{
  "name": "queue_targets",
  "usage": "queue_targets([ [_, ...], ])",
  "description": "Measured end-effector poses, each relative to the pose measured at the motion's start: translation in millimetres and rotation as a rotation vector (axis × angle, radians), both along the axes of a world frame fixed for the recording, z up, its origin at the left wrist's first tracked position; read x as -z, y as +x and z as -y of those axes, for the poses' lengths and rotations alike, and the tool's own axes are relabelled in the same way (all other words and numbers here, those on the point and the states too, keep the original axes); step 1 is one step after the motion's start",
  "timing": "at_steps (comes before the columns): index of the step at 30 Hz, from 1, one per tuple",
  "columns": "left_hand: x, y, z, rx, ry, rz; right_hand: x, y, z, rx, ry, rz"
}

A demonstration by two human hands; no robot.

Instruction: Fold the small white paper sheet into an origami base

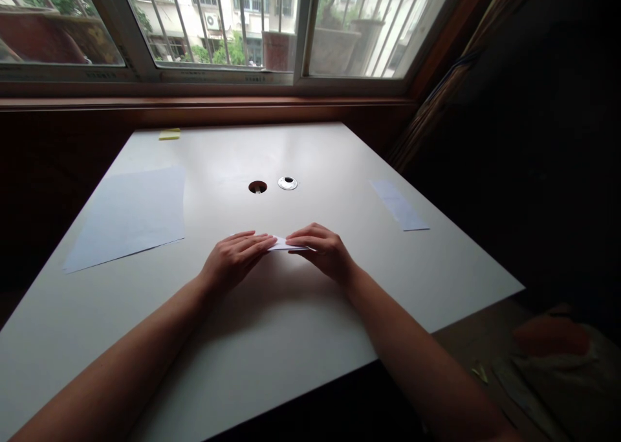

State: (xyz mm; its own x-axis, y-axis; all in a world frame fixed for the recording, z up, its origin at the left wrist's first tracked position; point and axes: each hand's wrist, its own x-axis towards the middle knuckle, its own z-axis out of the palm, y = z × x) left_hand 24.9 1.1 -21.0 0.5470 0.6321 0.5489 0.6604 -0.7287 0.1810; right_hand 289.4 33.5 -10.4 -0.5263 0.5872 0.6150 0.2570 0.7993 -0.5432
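Note:
A small folded piece of white paper (284, 244) is held between my two hands, just above the middle of the white table (291, 377). My left hand (237, 254) grips its left part, fingers stretched over the top and the thumb out of sight. On the other side my right hand (323, 248) pinches the right end, with its fingers above and its thumb beneath. Much of the paper is covered by my fingers, so its full shape cannot be made out.
A large white sheet (130, 215) lies at the left, and a narrow paper strip (400, 206) at the right. Yellow sticky notes (169, 134) sit at the far edge. Behind my hands are a round cable hole (257, 187) and its metal cover (288, 183).

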Motion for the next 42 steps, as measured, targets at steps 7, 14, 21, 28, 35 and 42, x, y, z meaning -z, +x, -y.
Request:
queue_targets([
  [7,-3.2,1,-1,-0.123,0.029,0.225,0.5,1,0,0.069,-0.326,-0.24],
  [14,3.9,-2,-8,-0.119,-0.249,0.467,11.0,2,-13,0.181,-0.814,-0.556],
  [21,-2.6,-9,-11,-0.171,-0.63,0.613,10.9,3,-17,0.224,-0.923,-0.682],
  [28,-8.5,-11,-13,-0.153,-0.757,0.861,13.6,1,-18,0.319,-0.841,-0.596],
  [35,-3.8,-15,-16,-0.143,-0.844,1.005,7.3,5,-13,0.528,-0.427,-0.331],
  [42,-6.5,-11,-17,-0.047,-0.931,0.988,2.1,-9,-1,0.159,-0.585,-0.1],
])
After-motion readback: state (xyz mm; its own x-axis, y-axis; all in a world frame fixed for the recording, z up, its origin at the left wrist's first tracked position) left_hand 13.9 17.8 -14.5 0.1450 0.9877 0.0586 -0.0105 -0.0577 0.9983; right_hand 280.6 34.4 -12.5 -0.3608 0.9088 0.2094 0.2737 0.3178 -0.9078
